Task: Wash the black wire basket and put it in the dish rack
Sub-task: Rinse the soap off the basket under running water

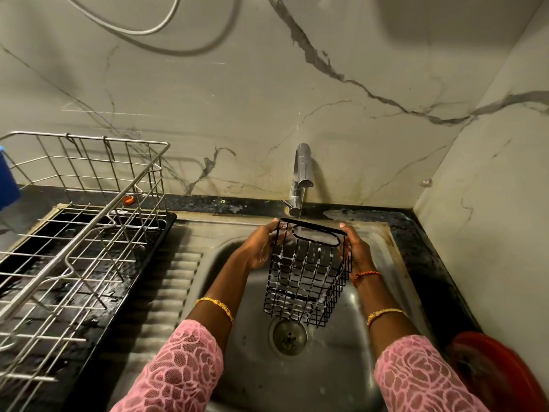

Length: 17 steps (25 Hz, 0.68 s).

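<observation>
1. Head view looks down on your two hands holding the black wire basket [307, 275] over the steel sink [332, 379], under the tap [300, 181].
2. Your left hand [261, 248] grips the basket's left side near the rim, fingers curled onto the top bar; your right hand [355, 248] grips the right side the same way.
3. The basket is a tall box shape. Its long axis is tilted: the open top with its oval handle loop points up and away from you toward the tap, and the closed bottom points down and toward you, hanging just above the drain [287, 336].
4. White suds cling to the wires on the near face. A thin stream seems to fall from the tap onto the far rim, though it is faint.
5. The dish rack [80, 233] stands to the left on a black tray [142, 263], well apart from the basket, with the ribbed draining board [175, 281] between them. Its tall wire side faces the sink.
6. A small orange piece [128, 200] sits behind the rack on the dark tabletop [225, 203].
7. A red round thing [502, 376] lies at the lower right, partly cut off and blurred. A blue thing [7, 179] shows at the far left edge.
8. Pink lace sleeves [178, 370] cover both forearms, with gold bangles [215, 304] on each wrist and an orange thread [366, 275] on the right.
</observation>
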### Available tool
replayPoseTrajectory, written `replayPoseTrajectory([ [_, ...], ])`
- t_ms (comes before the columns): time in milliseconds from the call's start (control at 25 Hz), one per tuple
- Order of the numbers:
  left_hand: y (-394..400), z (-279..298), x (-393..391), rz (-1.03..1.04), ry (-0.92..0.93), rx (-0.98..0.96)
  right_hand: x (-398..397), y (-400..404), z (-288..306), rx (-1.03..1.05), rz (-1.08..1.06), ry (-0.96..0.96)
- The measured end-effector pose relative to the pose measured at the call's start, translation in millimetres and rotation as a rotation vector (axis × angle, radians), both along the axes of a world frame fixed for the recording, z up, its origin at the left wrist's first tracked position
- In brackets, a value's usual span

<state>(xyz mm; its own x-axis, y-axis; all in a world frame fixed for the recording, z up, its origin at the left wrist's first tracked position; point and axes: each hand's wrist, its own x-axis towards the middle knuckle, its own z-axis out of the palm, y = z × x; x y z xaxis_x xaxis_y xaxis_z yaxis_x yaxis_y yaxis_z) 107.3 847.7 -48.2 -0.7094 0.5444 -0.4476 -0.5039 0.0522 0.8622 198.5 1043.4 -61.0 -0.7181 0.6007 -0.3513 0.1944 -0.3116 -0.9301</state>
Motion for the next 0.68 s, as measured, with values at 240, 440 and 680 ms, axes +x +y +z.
replayPoseTrajectory([
  [240,10.9,3.3,4.9,-0.039,0.042,-0.021,9.3,13.7,5.0,0.013,-0.028,0.017],
  [440,20.3,11.4,10.9,-0.076,0.065,-0.027,19.0,17.0,8.6,-0.001,-0.048,0.008],
  [680,31.9,22.9,14.8,-0.1,0.115,-0.035,26.9,24.0,8.6,-0.017,-0.097,0.045],
])
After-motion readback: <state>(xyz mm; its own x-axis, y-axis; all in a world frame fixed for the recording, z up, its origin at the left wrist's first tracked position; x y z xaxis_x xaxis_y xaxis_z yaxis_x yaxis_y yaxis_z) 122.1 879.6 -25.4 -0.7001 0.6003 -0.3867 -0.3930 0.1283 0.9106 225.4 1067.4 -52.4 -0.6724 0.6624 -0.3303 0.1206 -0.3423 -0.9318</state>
